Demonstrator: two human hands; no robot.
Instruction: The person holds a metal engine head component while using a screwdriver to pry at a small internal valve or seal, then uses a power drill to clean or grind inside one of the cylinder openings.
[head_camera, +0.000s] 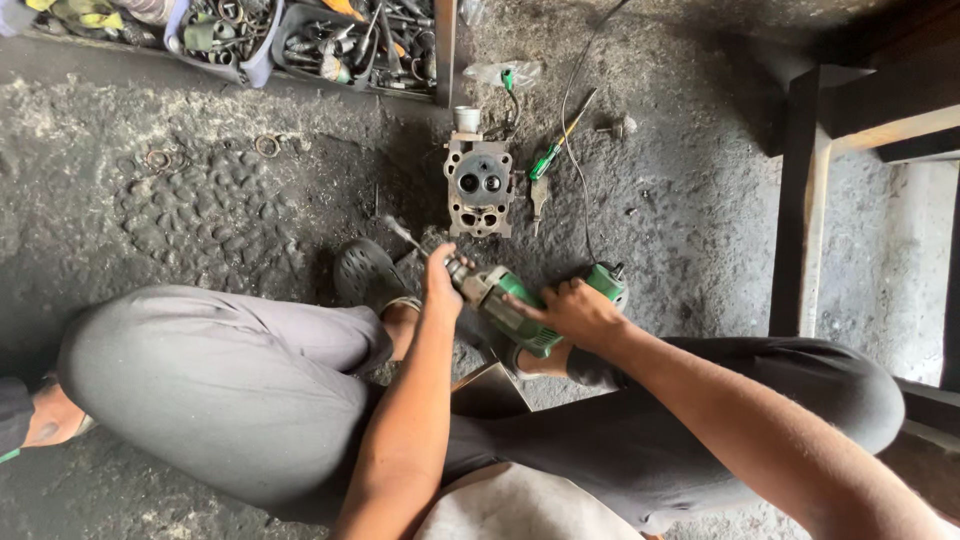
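I am squatting on a dirty concrete floor. My right hand (575, 312) grips the body of a green electric drill (520, 310). My left hand (440, 285) is closed around the drill's front end at the chuck, where a thin metal key or bit (403, 236) sticks out to the upper left. Just beyond my hands a grey metal cylinder head (479, 186) lies flat on the floor, its round ports facing up. The drill's cord (572, 150) runs away across the floor past it.
A green-handled screwdriver (548, 158) and a small metal tool (539, 200) lie right of the cylinder head. Trays of tools and parts (300, 40) line the far edge. A dark bench frame (805, 200) stands at right. My sandalled foot (368, 275) is by the drill.
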